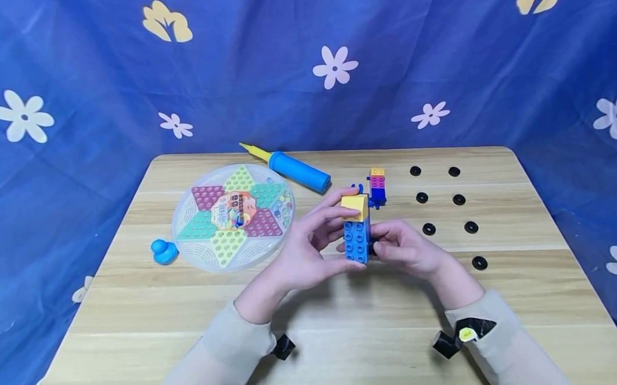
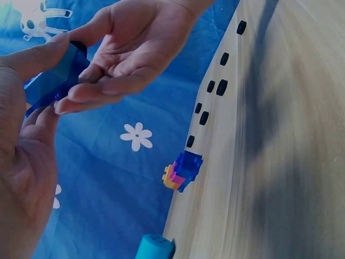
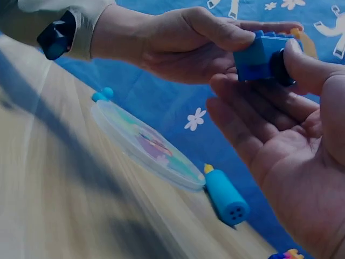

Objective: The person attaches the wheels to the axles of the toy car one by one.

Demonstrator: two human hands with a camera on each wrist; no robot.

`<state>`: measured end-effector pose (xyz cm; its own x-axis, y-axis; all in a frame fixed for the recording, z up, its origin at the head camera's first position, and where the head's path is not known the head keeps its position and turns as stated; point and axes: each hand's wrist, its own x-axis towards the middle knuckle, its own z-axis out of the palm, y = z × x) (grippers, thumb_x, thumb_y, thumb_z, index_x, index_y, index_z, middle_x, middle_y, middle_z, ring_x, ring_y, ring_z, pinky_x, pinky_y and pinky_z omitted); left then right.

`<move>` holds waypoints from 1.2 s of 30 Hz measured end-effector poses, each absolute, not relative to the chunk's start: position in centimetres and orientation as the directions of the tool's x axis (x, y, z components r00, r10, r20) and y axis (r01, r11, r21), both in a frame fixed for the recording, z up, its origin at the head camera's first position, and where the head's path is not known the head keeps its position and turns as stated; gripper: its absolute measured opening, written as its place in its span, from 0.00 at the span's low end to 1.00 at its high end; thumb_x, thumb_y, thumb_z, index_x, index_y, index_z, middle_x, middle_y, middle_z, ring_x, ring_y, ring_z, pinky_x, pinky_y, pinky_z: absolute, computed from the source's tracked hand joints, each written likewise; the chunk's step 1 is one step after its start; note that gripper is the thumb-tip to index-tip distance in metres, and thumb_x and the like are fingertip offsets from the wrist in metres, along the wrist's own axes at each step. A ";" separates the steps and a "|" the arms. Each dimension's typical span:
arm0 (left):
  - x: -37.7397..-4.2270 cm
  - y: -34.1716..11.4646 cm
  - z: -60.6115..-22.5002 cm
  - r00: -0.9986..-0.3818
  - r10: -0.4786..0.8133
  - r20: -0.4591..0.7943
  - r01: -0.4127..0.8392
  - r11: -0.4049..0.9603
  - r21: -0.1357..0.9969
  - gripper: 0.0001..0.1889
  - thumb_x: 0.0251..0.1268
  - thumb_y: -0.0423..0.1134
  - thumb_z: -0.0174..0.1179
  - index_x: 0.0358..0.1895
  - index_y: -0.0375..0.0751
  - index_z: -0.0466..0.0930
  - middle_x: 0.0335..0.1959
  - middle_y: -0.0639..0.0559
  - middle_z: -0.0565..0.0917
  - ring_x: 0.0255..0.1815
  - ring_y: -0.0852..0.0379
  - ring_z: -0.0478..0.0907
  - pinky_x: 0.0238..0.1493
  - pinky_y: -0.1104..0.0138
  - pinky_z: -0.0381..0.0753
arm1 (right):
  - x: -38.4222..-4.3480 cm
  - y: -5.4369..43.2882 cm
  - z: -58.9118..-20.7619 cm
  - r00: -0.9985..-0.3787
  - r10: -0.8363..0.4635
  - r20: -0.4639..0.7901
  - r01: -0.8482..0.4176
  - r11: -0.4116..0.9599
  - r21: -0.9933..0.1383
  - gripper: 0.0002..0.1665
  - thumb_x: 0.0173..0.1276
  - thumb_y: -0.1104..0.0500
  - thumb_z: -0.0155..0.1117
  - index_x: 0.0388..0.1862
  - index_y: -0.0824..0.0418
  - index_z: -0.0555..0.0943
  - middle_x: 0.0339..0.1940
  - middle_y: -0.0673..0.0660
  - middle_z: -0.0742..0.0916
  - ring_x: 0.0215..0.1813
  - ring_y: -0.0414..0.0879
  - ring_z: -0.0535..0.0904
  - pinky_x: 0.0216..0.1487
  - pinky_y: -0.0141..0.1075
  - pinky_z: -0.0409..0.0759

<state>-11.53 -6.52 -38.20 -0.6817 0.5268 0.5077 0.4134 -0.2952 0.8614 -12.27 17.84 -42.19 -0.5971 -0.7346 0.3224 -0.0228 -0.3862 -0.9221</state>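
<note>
A toy block car [image 1: 356, 242], light blue with a yellow block at its far end, is held above the table. My left hand [image 1: 308, 248] grips it from the left, thumb at the near end and fingers over the yellow block. At its right side, my right hand [image 1: 406, 250] pinches a small black wheel [image 3: 279, 67] against the dark blue base. In the right wrist view the thumb presses on that wheel's face. Behind the car stands a smaller build [image 1: 378, 183] of yellow, pink and dark blue blocks.
Several loose black wheels [image 1: 459, 200] lie in two rows at the right. A round Chinese checkers board [image 1: 233, 217] lies at the left, with a blue toy duck [image 1: 164, 252] beside it. A blue hand pump [image 1: 300, 171] with a yellow nozzle rests at the back.
</note>
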 end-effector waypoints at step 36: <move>-13.5 -4.3 -37.7 -0.880 0.353 0.318 0.309 -0.083 0.947 0.35 0.68 0.33 0.74 0.76 0.53 0.73 0.63 0.47 0.82 0.57 0.49 0.86 0.60 0.58 0.85 | -11.0 16.7 -40.3 -0.969 -0.172 0.177 -0.143 -0.196 -0.970 0.24 0.59 0.81 0.72 0.54 0.72 0.81 0.43 0.60 0.89 0.45 0.46 0.87 0.50 0.36 0.87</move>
<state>-13.50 -4.29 -37.73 -0.8798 0.3533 0.3180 0.3091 -0.0830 0.9474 -11.02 16.72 -40.30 -0.9691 -0.1719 0.1772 -0.1427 -0.1955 -0.9703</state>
